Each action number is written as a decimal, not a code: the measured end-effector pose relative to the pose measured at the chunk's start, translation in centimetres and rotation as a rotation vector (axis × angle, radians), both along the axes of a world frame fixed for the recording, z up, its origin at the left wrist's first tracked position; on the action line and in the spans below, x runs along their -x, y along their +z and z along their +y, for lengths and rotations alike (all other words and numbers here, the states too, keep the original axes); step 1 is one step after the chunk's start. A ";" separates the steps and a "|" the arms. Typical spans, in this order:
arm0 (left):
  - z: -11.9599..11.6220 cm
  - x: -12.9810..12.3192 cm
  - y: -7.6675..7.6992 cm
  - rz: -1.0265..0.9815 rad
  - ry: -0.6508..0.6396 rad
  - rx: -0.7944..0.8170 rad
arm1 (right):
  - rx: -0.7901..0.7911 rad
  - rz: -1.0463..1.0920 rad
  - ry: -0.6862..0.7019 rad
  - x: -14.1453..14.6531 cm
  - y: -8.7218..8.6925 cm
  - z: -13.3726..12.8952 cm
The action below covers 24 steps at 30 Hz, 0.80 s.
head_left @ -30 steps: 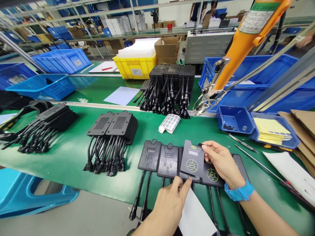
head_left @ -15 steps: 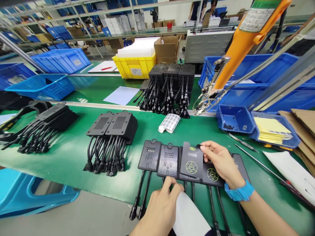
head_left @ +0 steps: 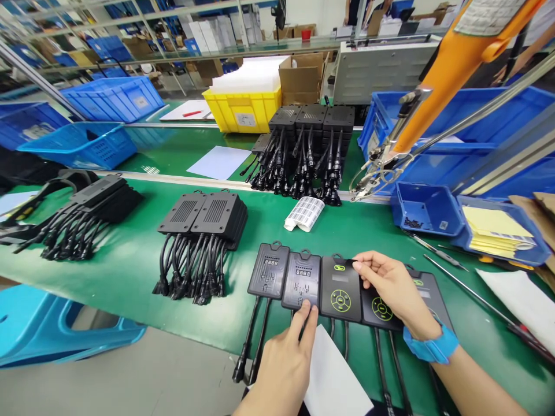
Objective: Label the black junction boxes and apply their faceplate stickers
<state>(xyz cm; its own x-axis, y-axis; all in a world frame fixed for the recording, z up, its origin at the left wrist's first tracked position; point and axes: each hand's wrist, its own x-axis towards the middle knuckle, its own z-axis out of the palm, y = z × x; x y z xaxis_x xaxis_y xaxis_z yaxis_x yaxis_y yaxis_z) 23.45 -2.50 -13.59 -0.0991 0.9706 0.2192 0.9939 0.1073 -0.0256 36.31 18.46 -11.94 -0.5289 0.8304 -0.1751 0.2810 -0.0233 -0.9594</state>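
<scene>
Several black control boxes lie in a row on the green bench. The two left boxes, the leftmost (head_left: 269,269) and its neighbour (head_left: 301,279), show bare digit displays. A dark overlay panel (head_left: 340,289) with a green button ring lies over the third box. My right hand (head_left: 387,284) pinches this panel's upper right corner. My left hand (head_left: 287,357) has two fingers stretched onto the lower edge of the second box. White sheet (head_left: 335,375) lies below the row, beside my left hand. Further right, the fourth box (head_left: 381,309) is partly behind my right hand.
Stacked black boxes with cables (head_left: 219,215) stand left, more (head_left: 323,124) behind. A label sheet (head_left: 306,213) lies mid-bench. Small blue bins (head_left: 427,209), a screwdriver (head_left: 437,250) and white cloth (head_left: 520,300) are right. An orange tool (head_left: 451,75) hangs above.
The overlay panel has come down from a tilted position to line up with the third box. My left hand's fingers have stretched out onto the second box. The view has shifted slightly.
</scene>
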 end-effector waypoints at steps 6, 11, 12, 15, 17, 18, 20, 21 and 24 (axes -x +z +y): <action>0.0 -0.1 0.0 0.000 -0.012 0.007 | -0.019 -0.014 -0.007 0.0 0.1 0.0; 0.5 -0.1 0.2 -0.016 -0.015 -0.004 | -0.023 -0.026 -0.003 0.2 0.1 0.0; 0.6 -0.1 0.2 -0.018 -0.017 -0.006 | -0.028 -0.036 -0.002 0.2 0.1 0.0; 0.5 -0.2 0.3 -0.007 -0.018 -0.006 | -0.053 -0.075 -0.005 0.2 0.0 0.0; 0.4 -0.3 0.4 0.006 -0.016 0.008 | -0.076 -0.096 0.000 0.1 -0.2 -0.1; 0.3 -0.3 0.4 0.011 -0.015 0.015 | -0.087 -0.102 0.005 0.1 -0.2 -0.1; 0.2 -0.3 0.3 0.016 -0.017 0.030 | -0.110 -0.113 0.011 0.0 -0.4 -0.1; 0.2 -0.3 0.3 0.018 -0.017 0.033 | -0.119 -0.119 0.012 0.0 -0.5 0.0; 0.3 -0.3 0.3 0.024 -0.015 0.032 | -0.137 -0.135 0.013 -0.1 -0.9 0.0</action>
<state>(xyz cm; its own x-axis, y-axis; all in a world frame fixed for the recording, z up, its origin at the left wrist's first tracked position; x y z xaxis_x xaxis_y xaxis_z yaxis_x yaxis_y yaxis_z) 23.79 -2.17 -13.28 -0.0801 0.9785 0.1901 0.9944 0.0916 -0.0523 36.42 18.46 -12.83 -0.5192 0.8445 -0.1313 0.4069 0.1091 -0.9069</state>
